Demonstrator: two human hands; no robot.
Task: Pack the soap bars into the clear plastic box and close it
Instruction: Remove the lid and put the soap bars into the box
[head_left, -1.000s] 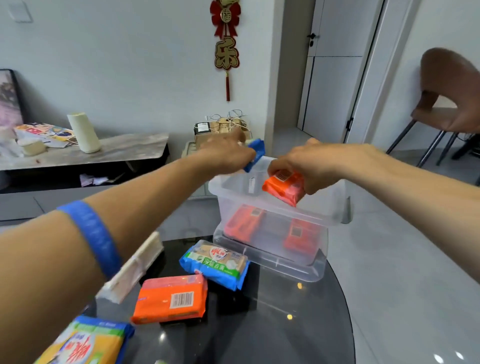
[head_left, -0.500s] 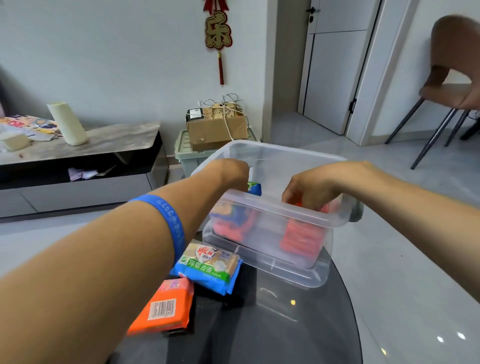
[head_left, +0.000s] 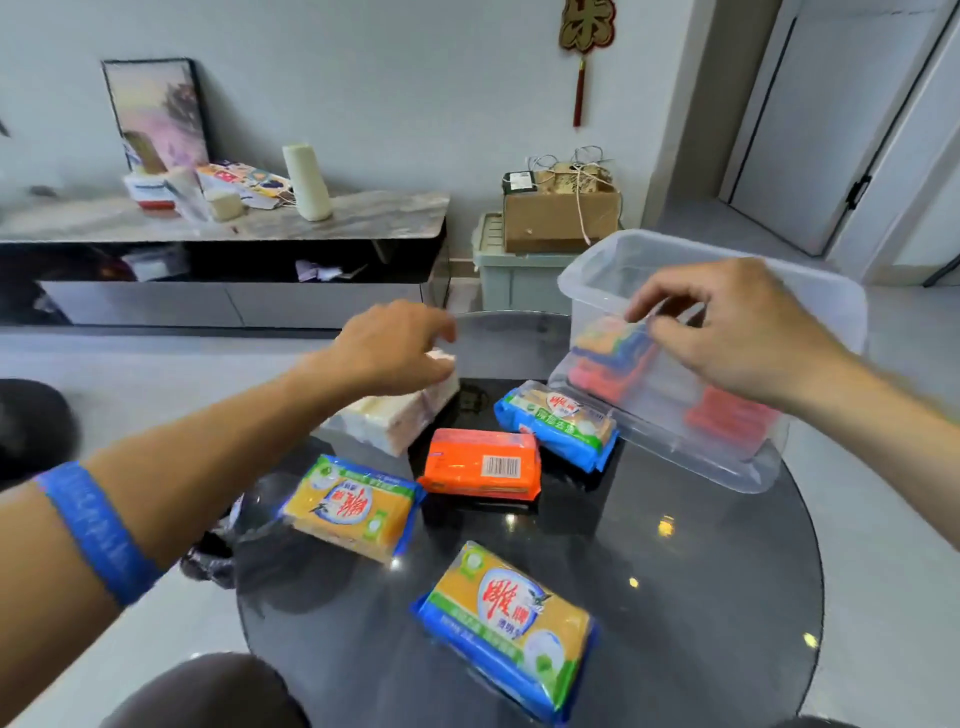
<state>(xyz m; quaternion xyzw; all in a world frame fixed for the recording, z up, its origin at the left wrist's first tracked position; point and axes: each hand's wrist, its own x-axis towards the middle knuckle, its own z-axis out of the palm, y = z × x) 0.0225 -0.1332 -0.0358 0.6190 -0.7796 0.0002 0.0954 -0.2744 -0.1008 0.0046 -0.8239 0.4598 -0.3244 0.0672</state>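
on tabletop (head_left: 675, 597): four wrapped soap bars, loose
clear box (head_left: 727, 291): open, bars inside
left hand (head_left: 395, 348): fingers curled over white lid (head_left: 395, 421), grip unclear
right hand (head_left: 743, 332): fingers spread, empty, at box rim

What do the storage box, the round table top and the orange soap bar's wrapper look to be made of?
Storage box: clear, slightly frosted plastic; the soaps show through its wall. Table top: dark, glossy, probably glass, given sharp light reflections. Orange soap bar: wrapper looks like shiny plastic film with a printed barcode.
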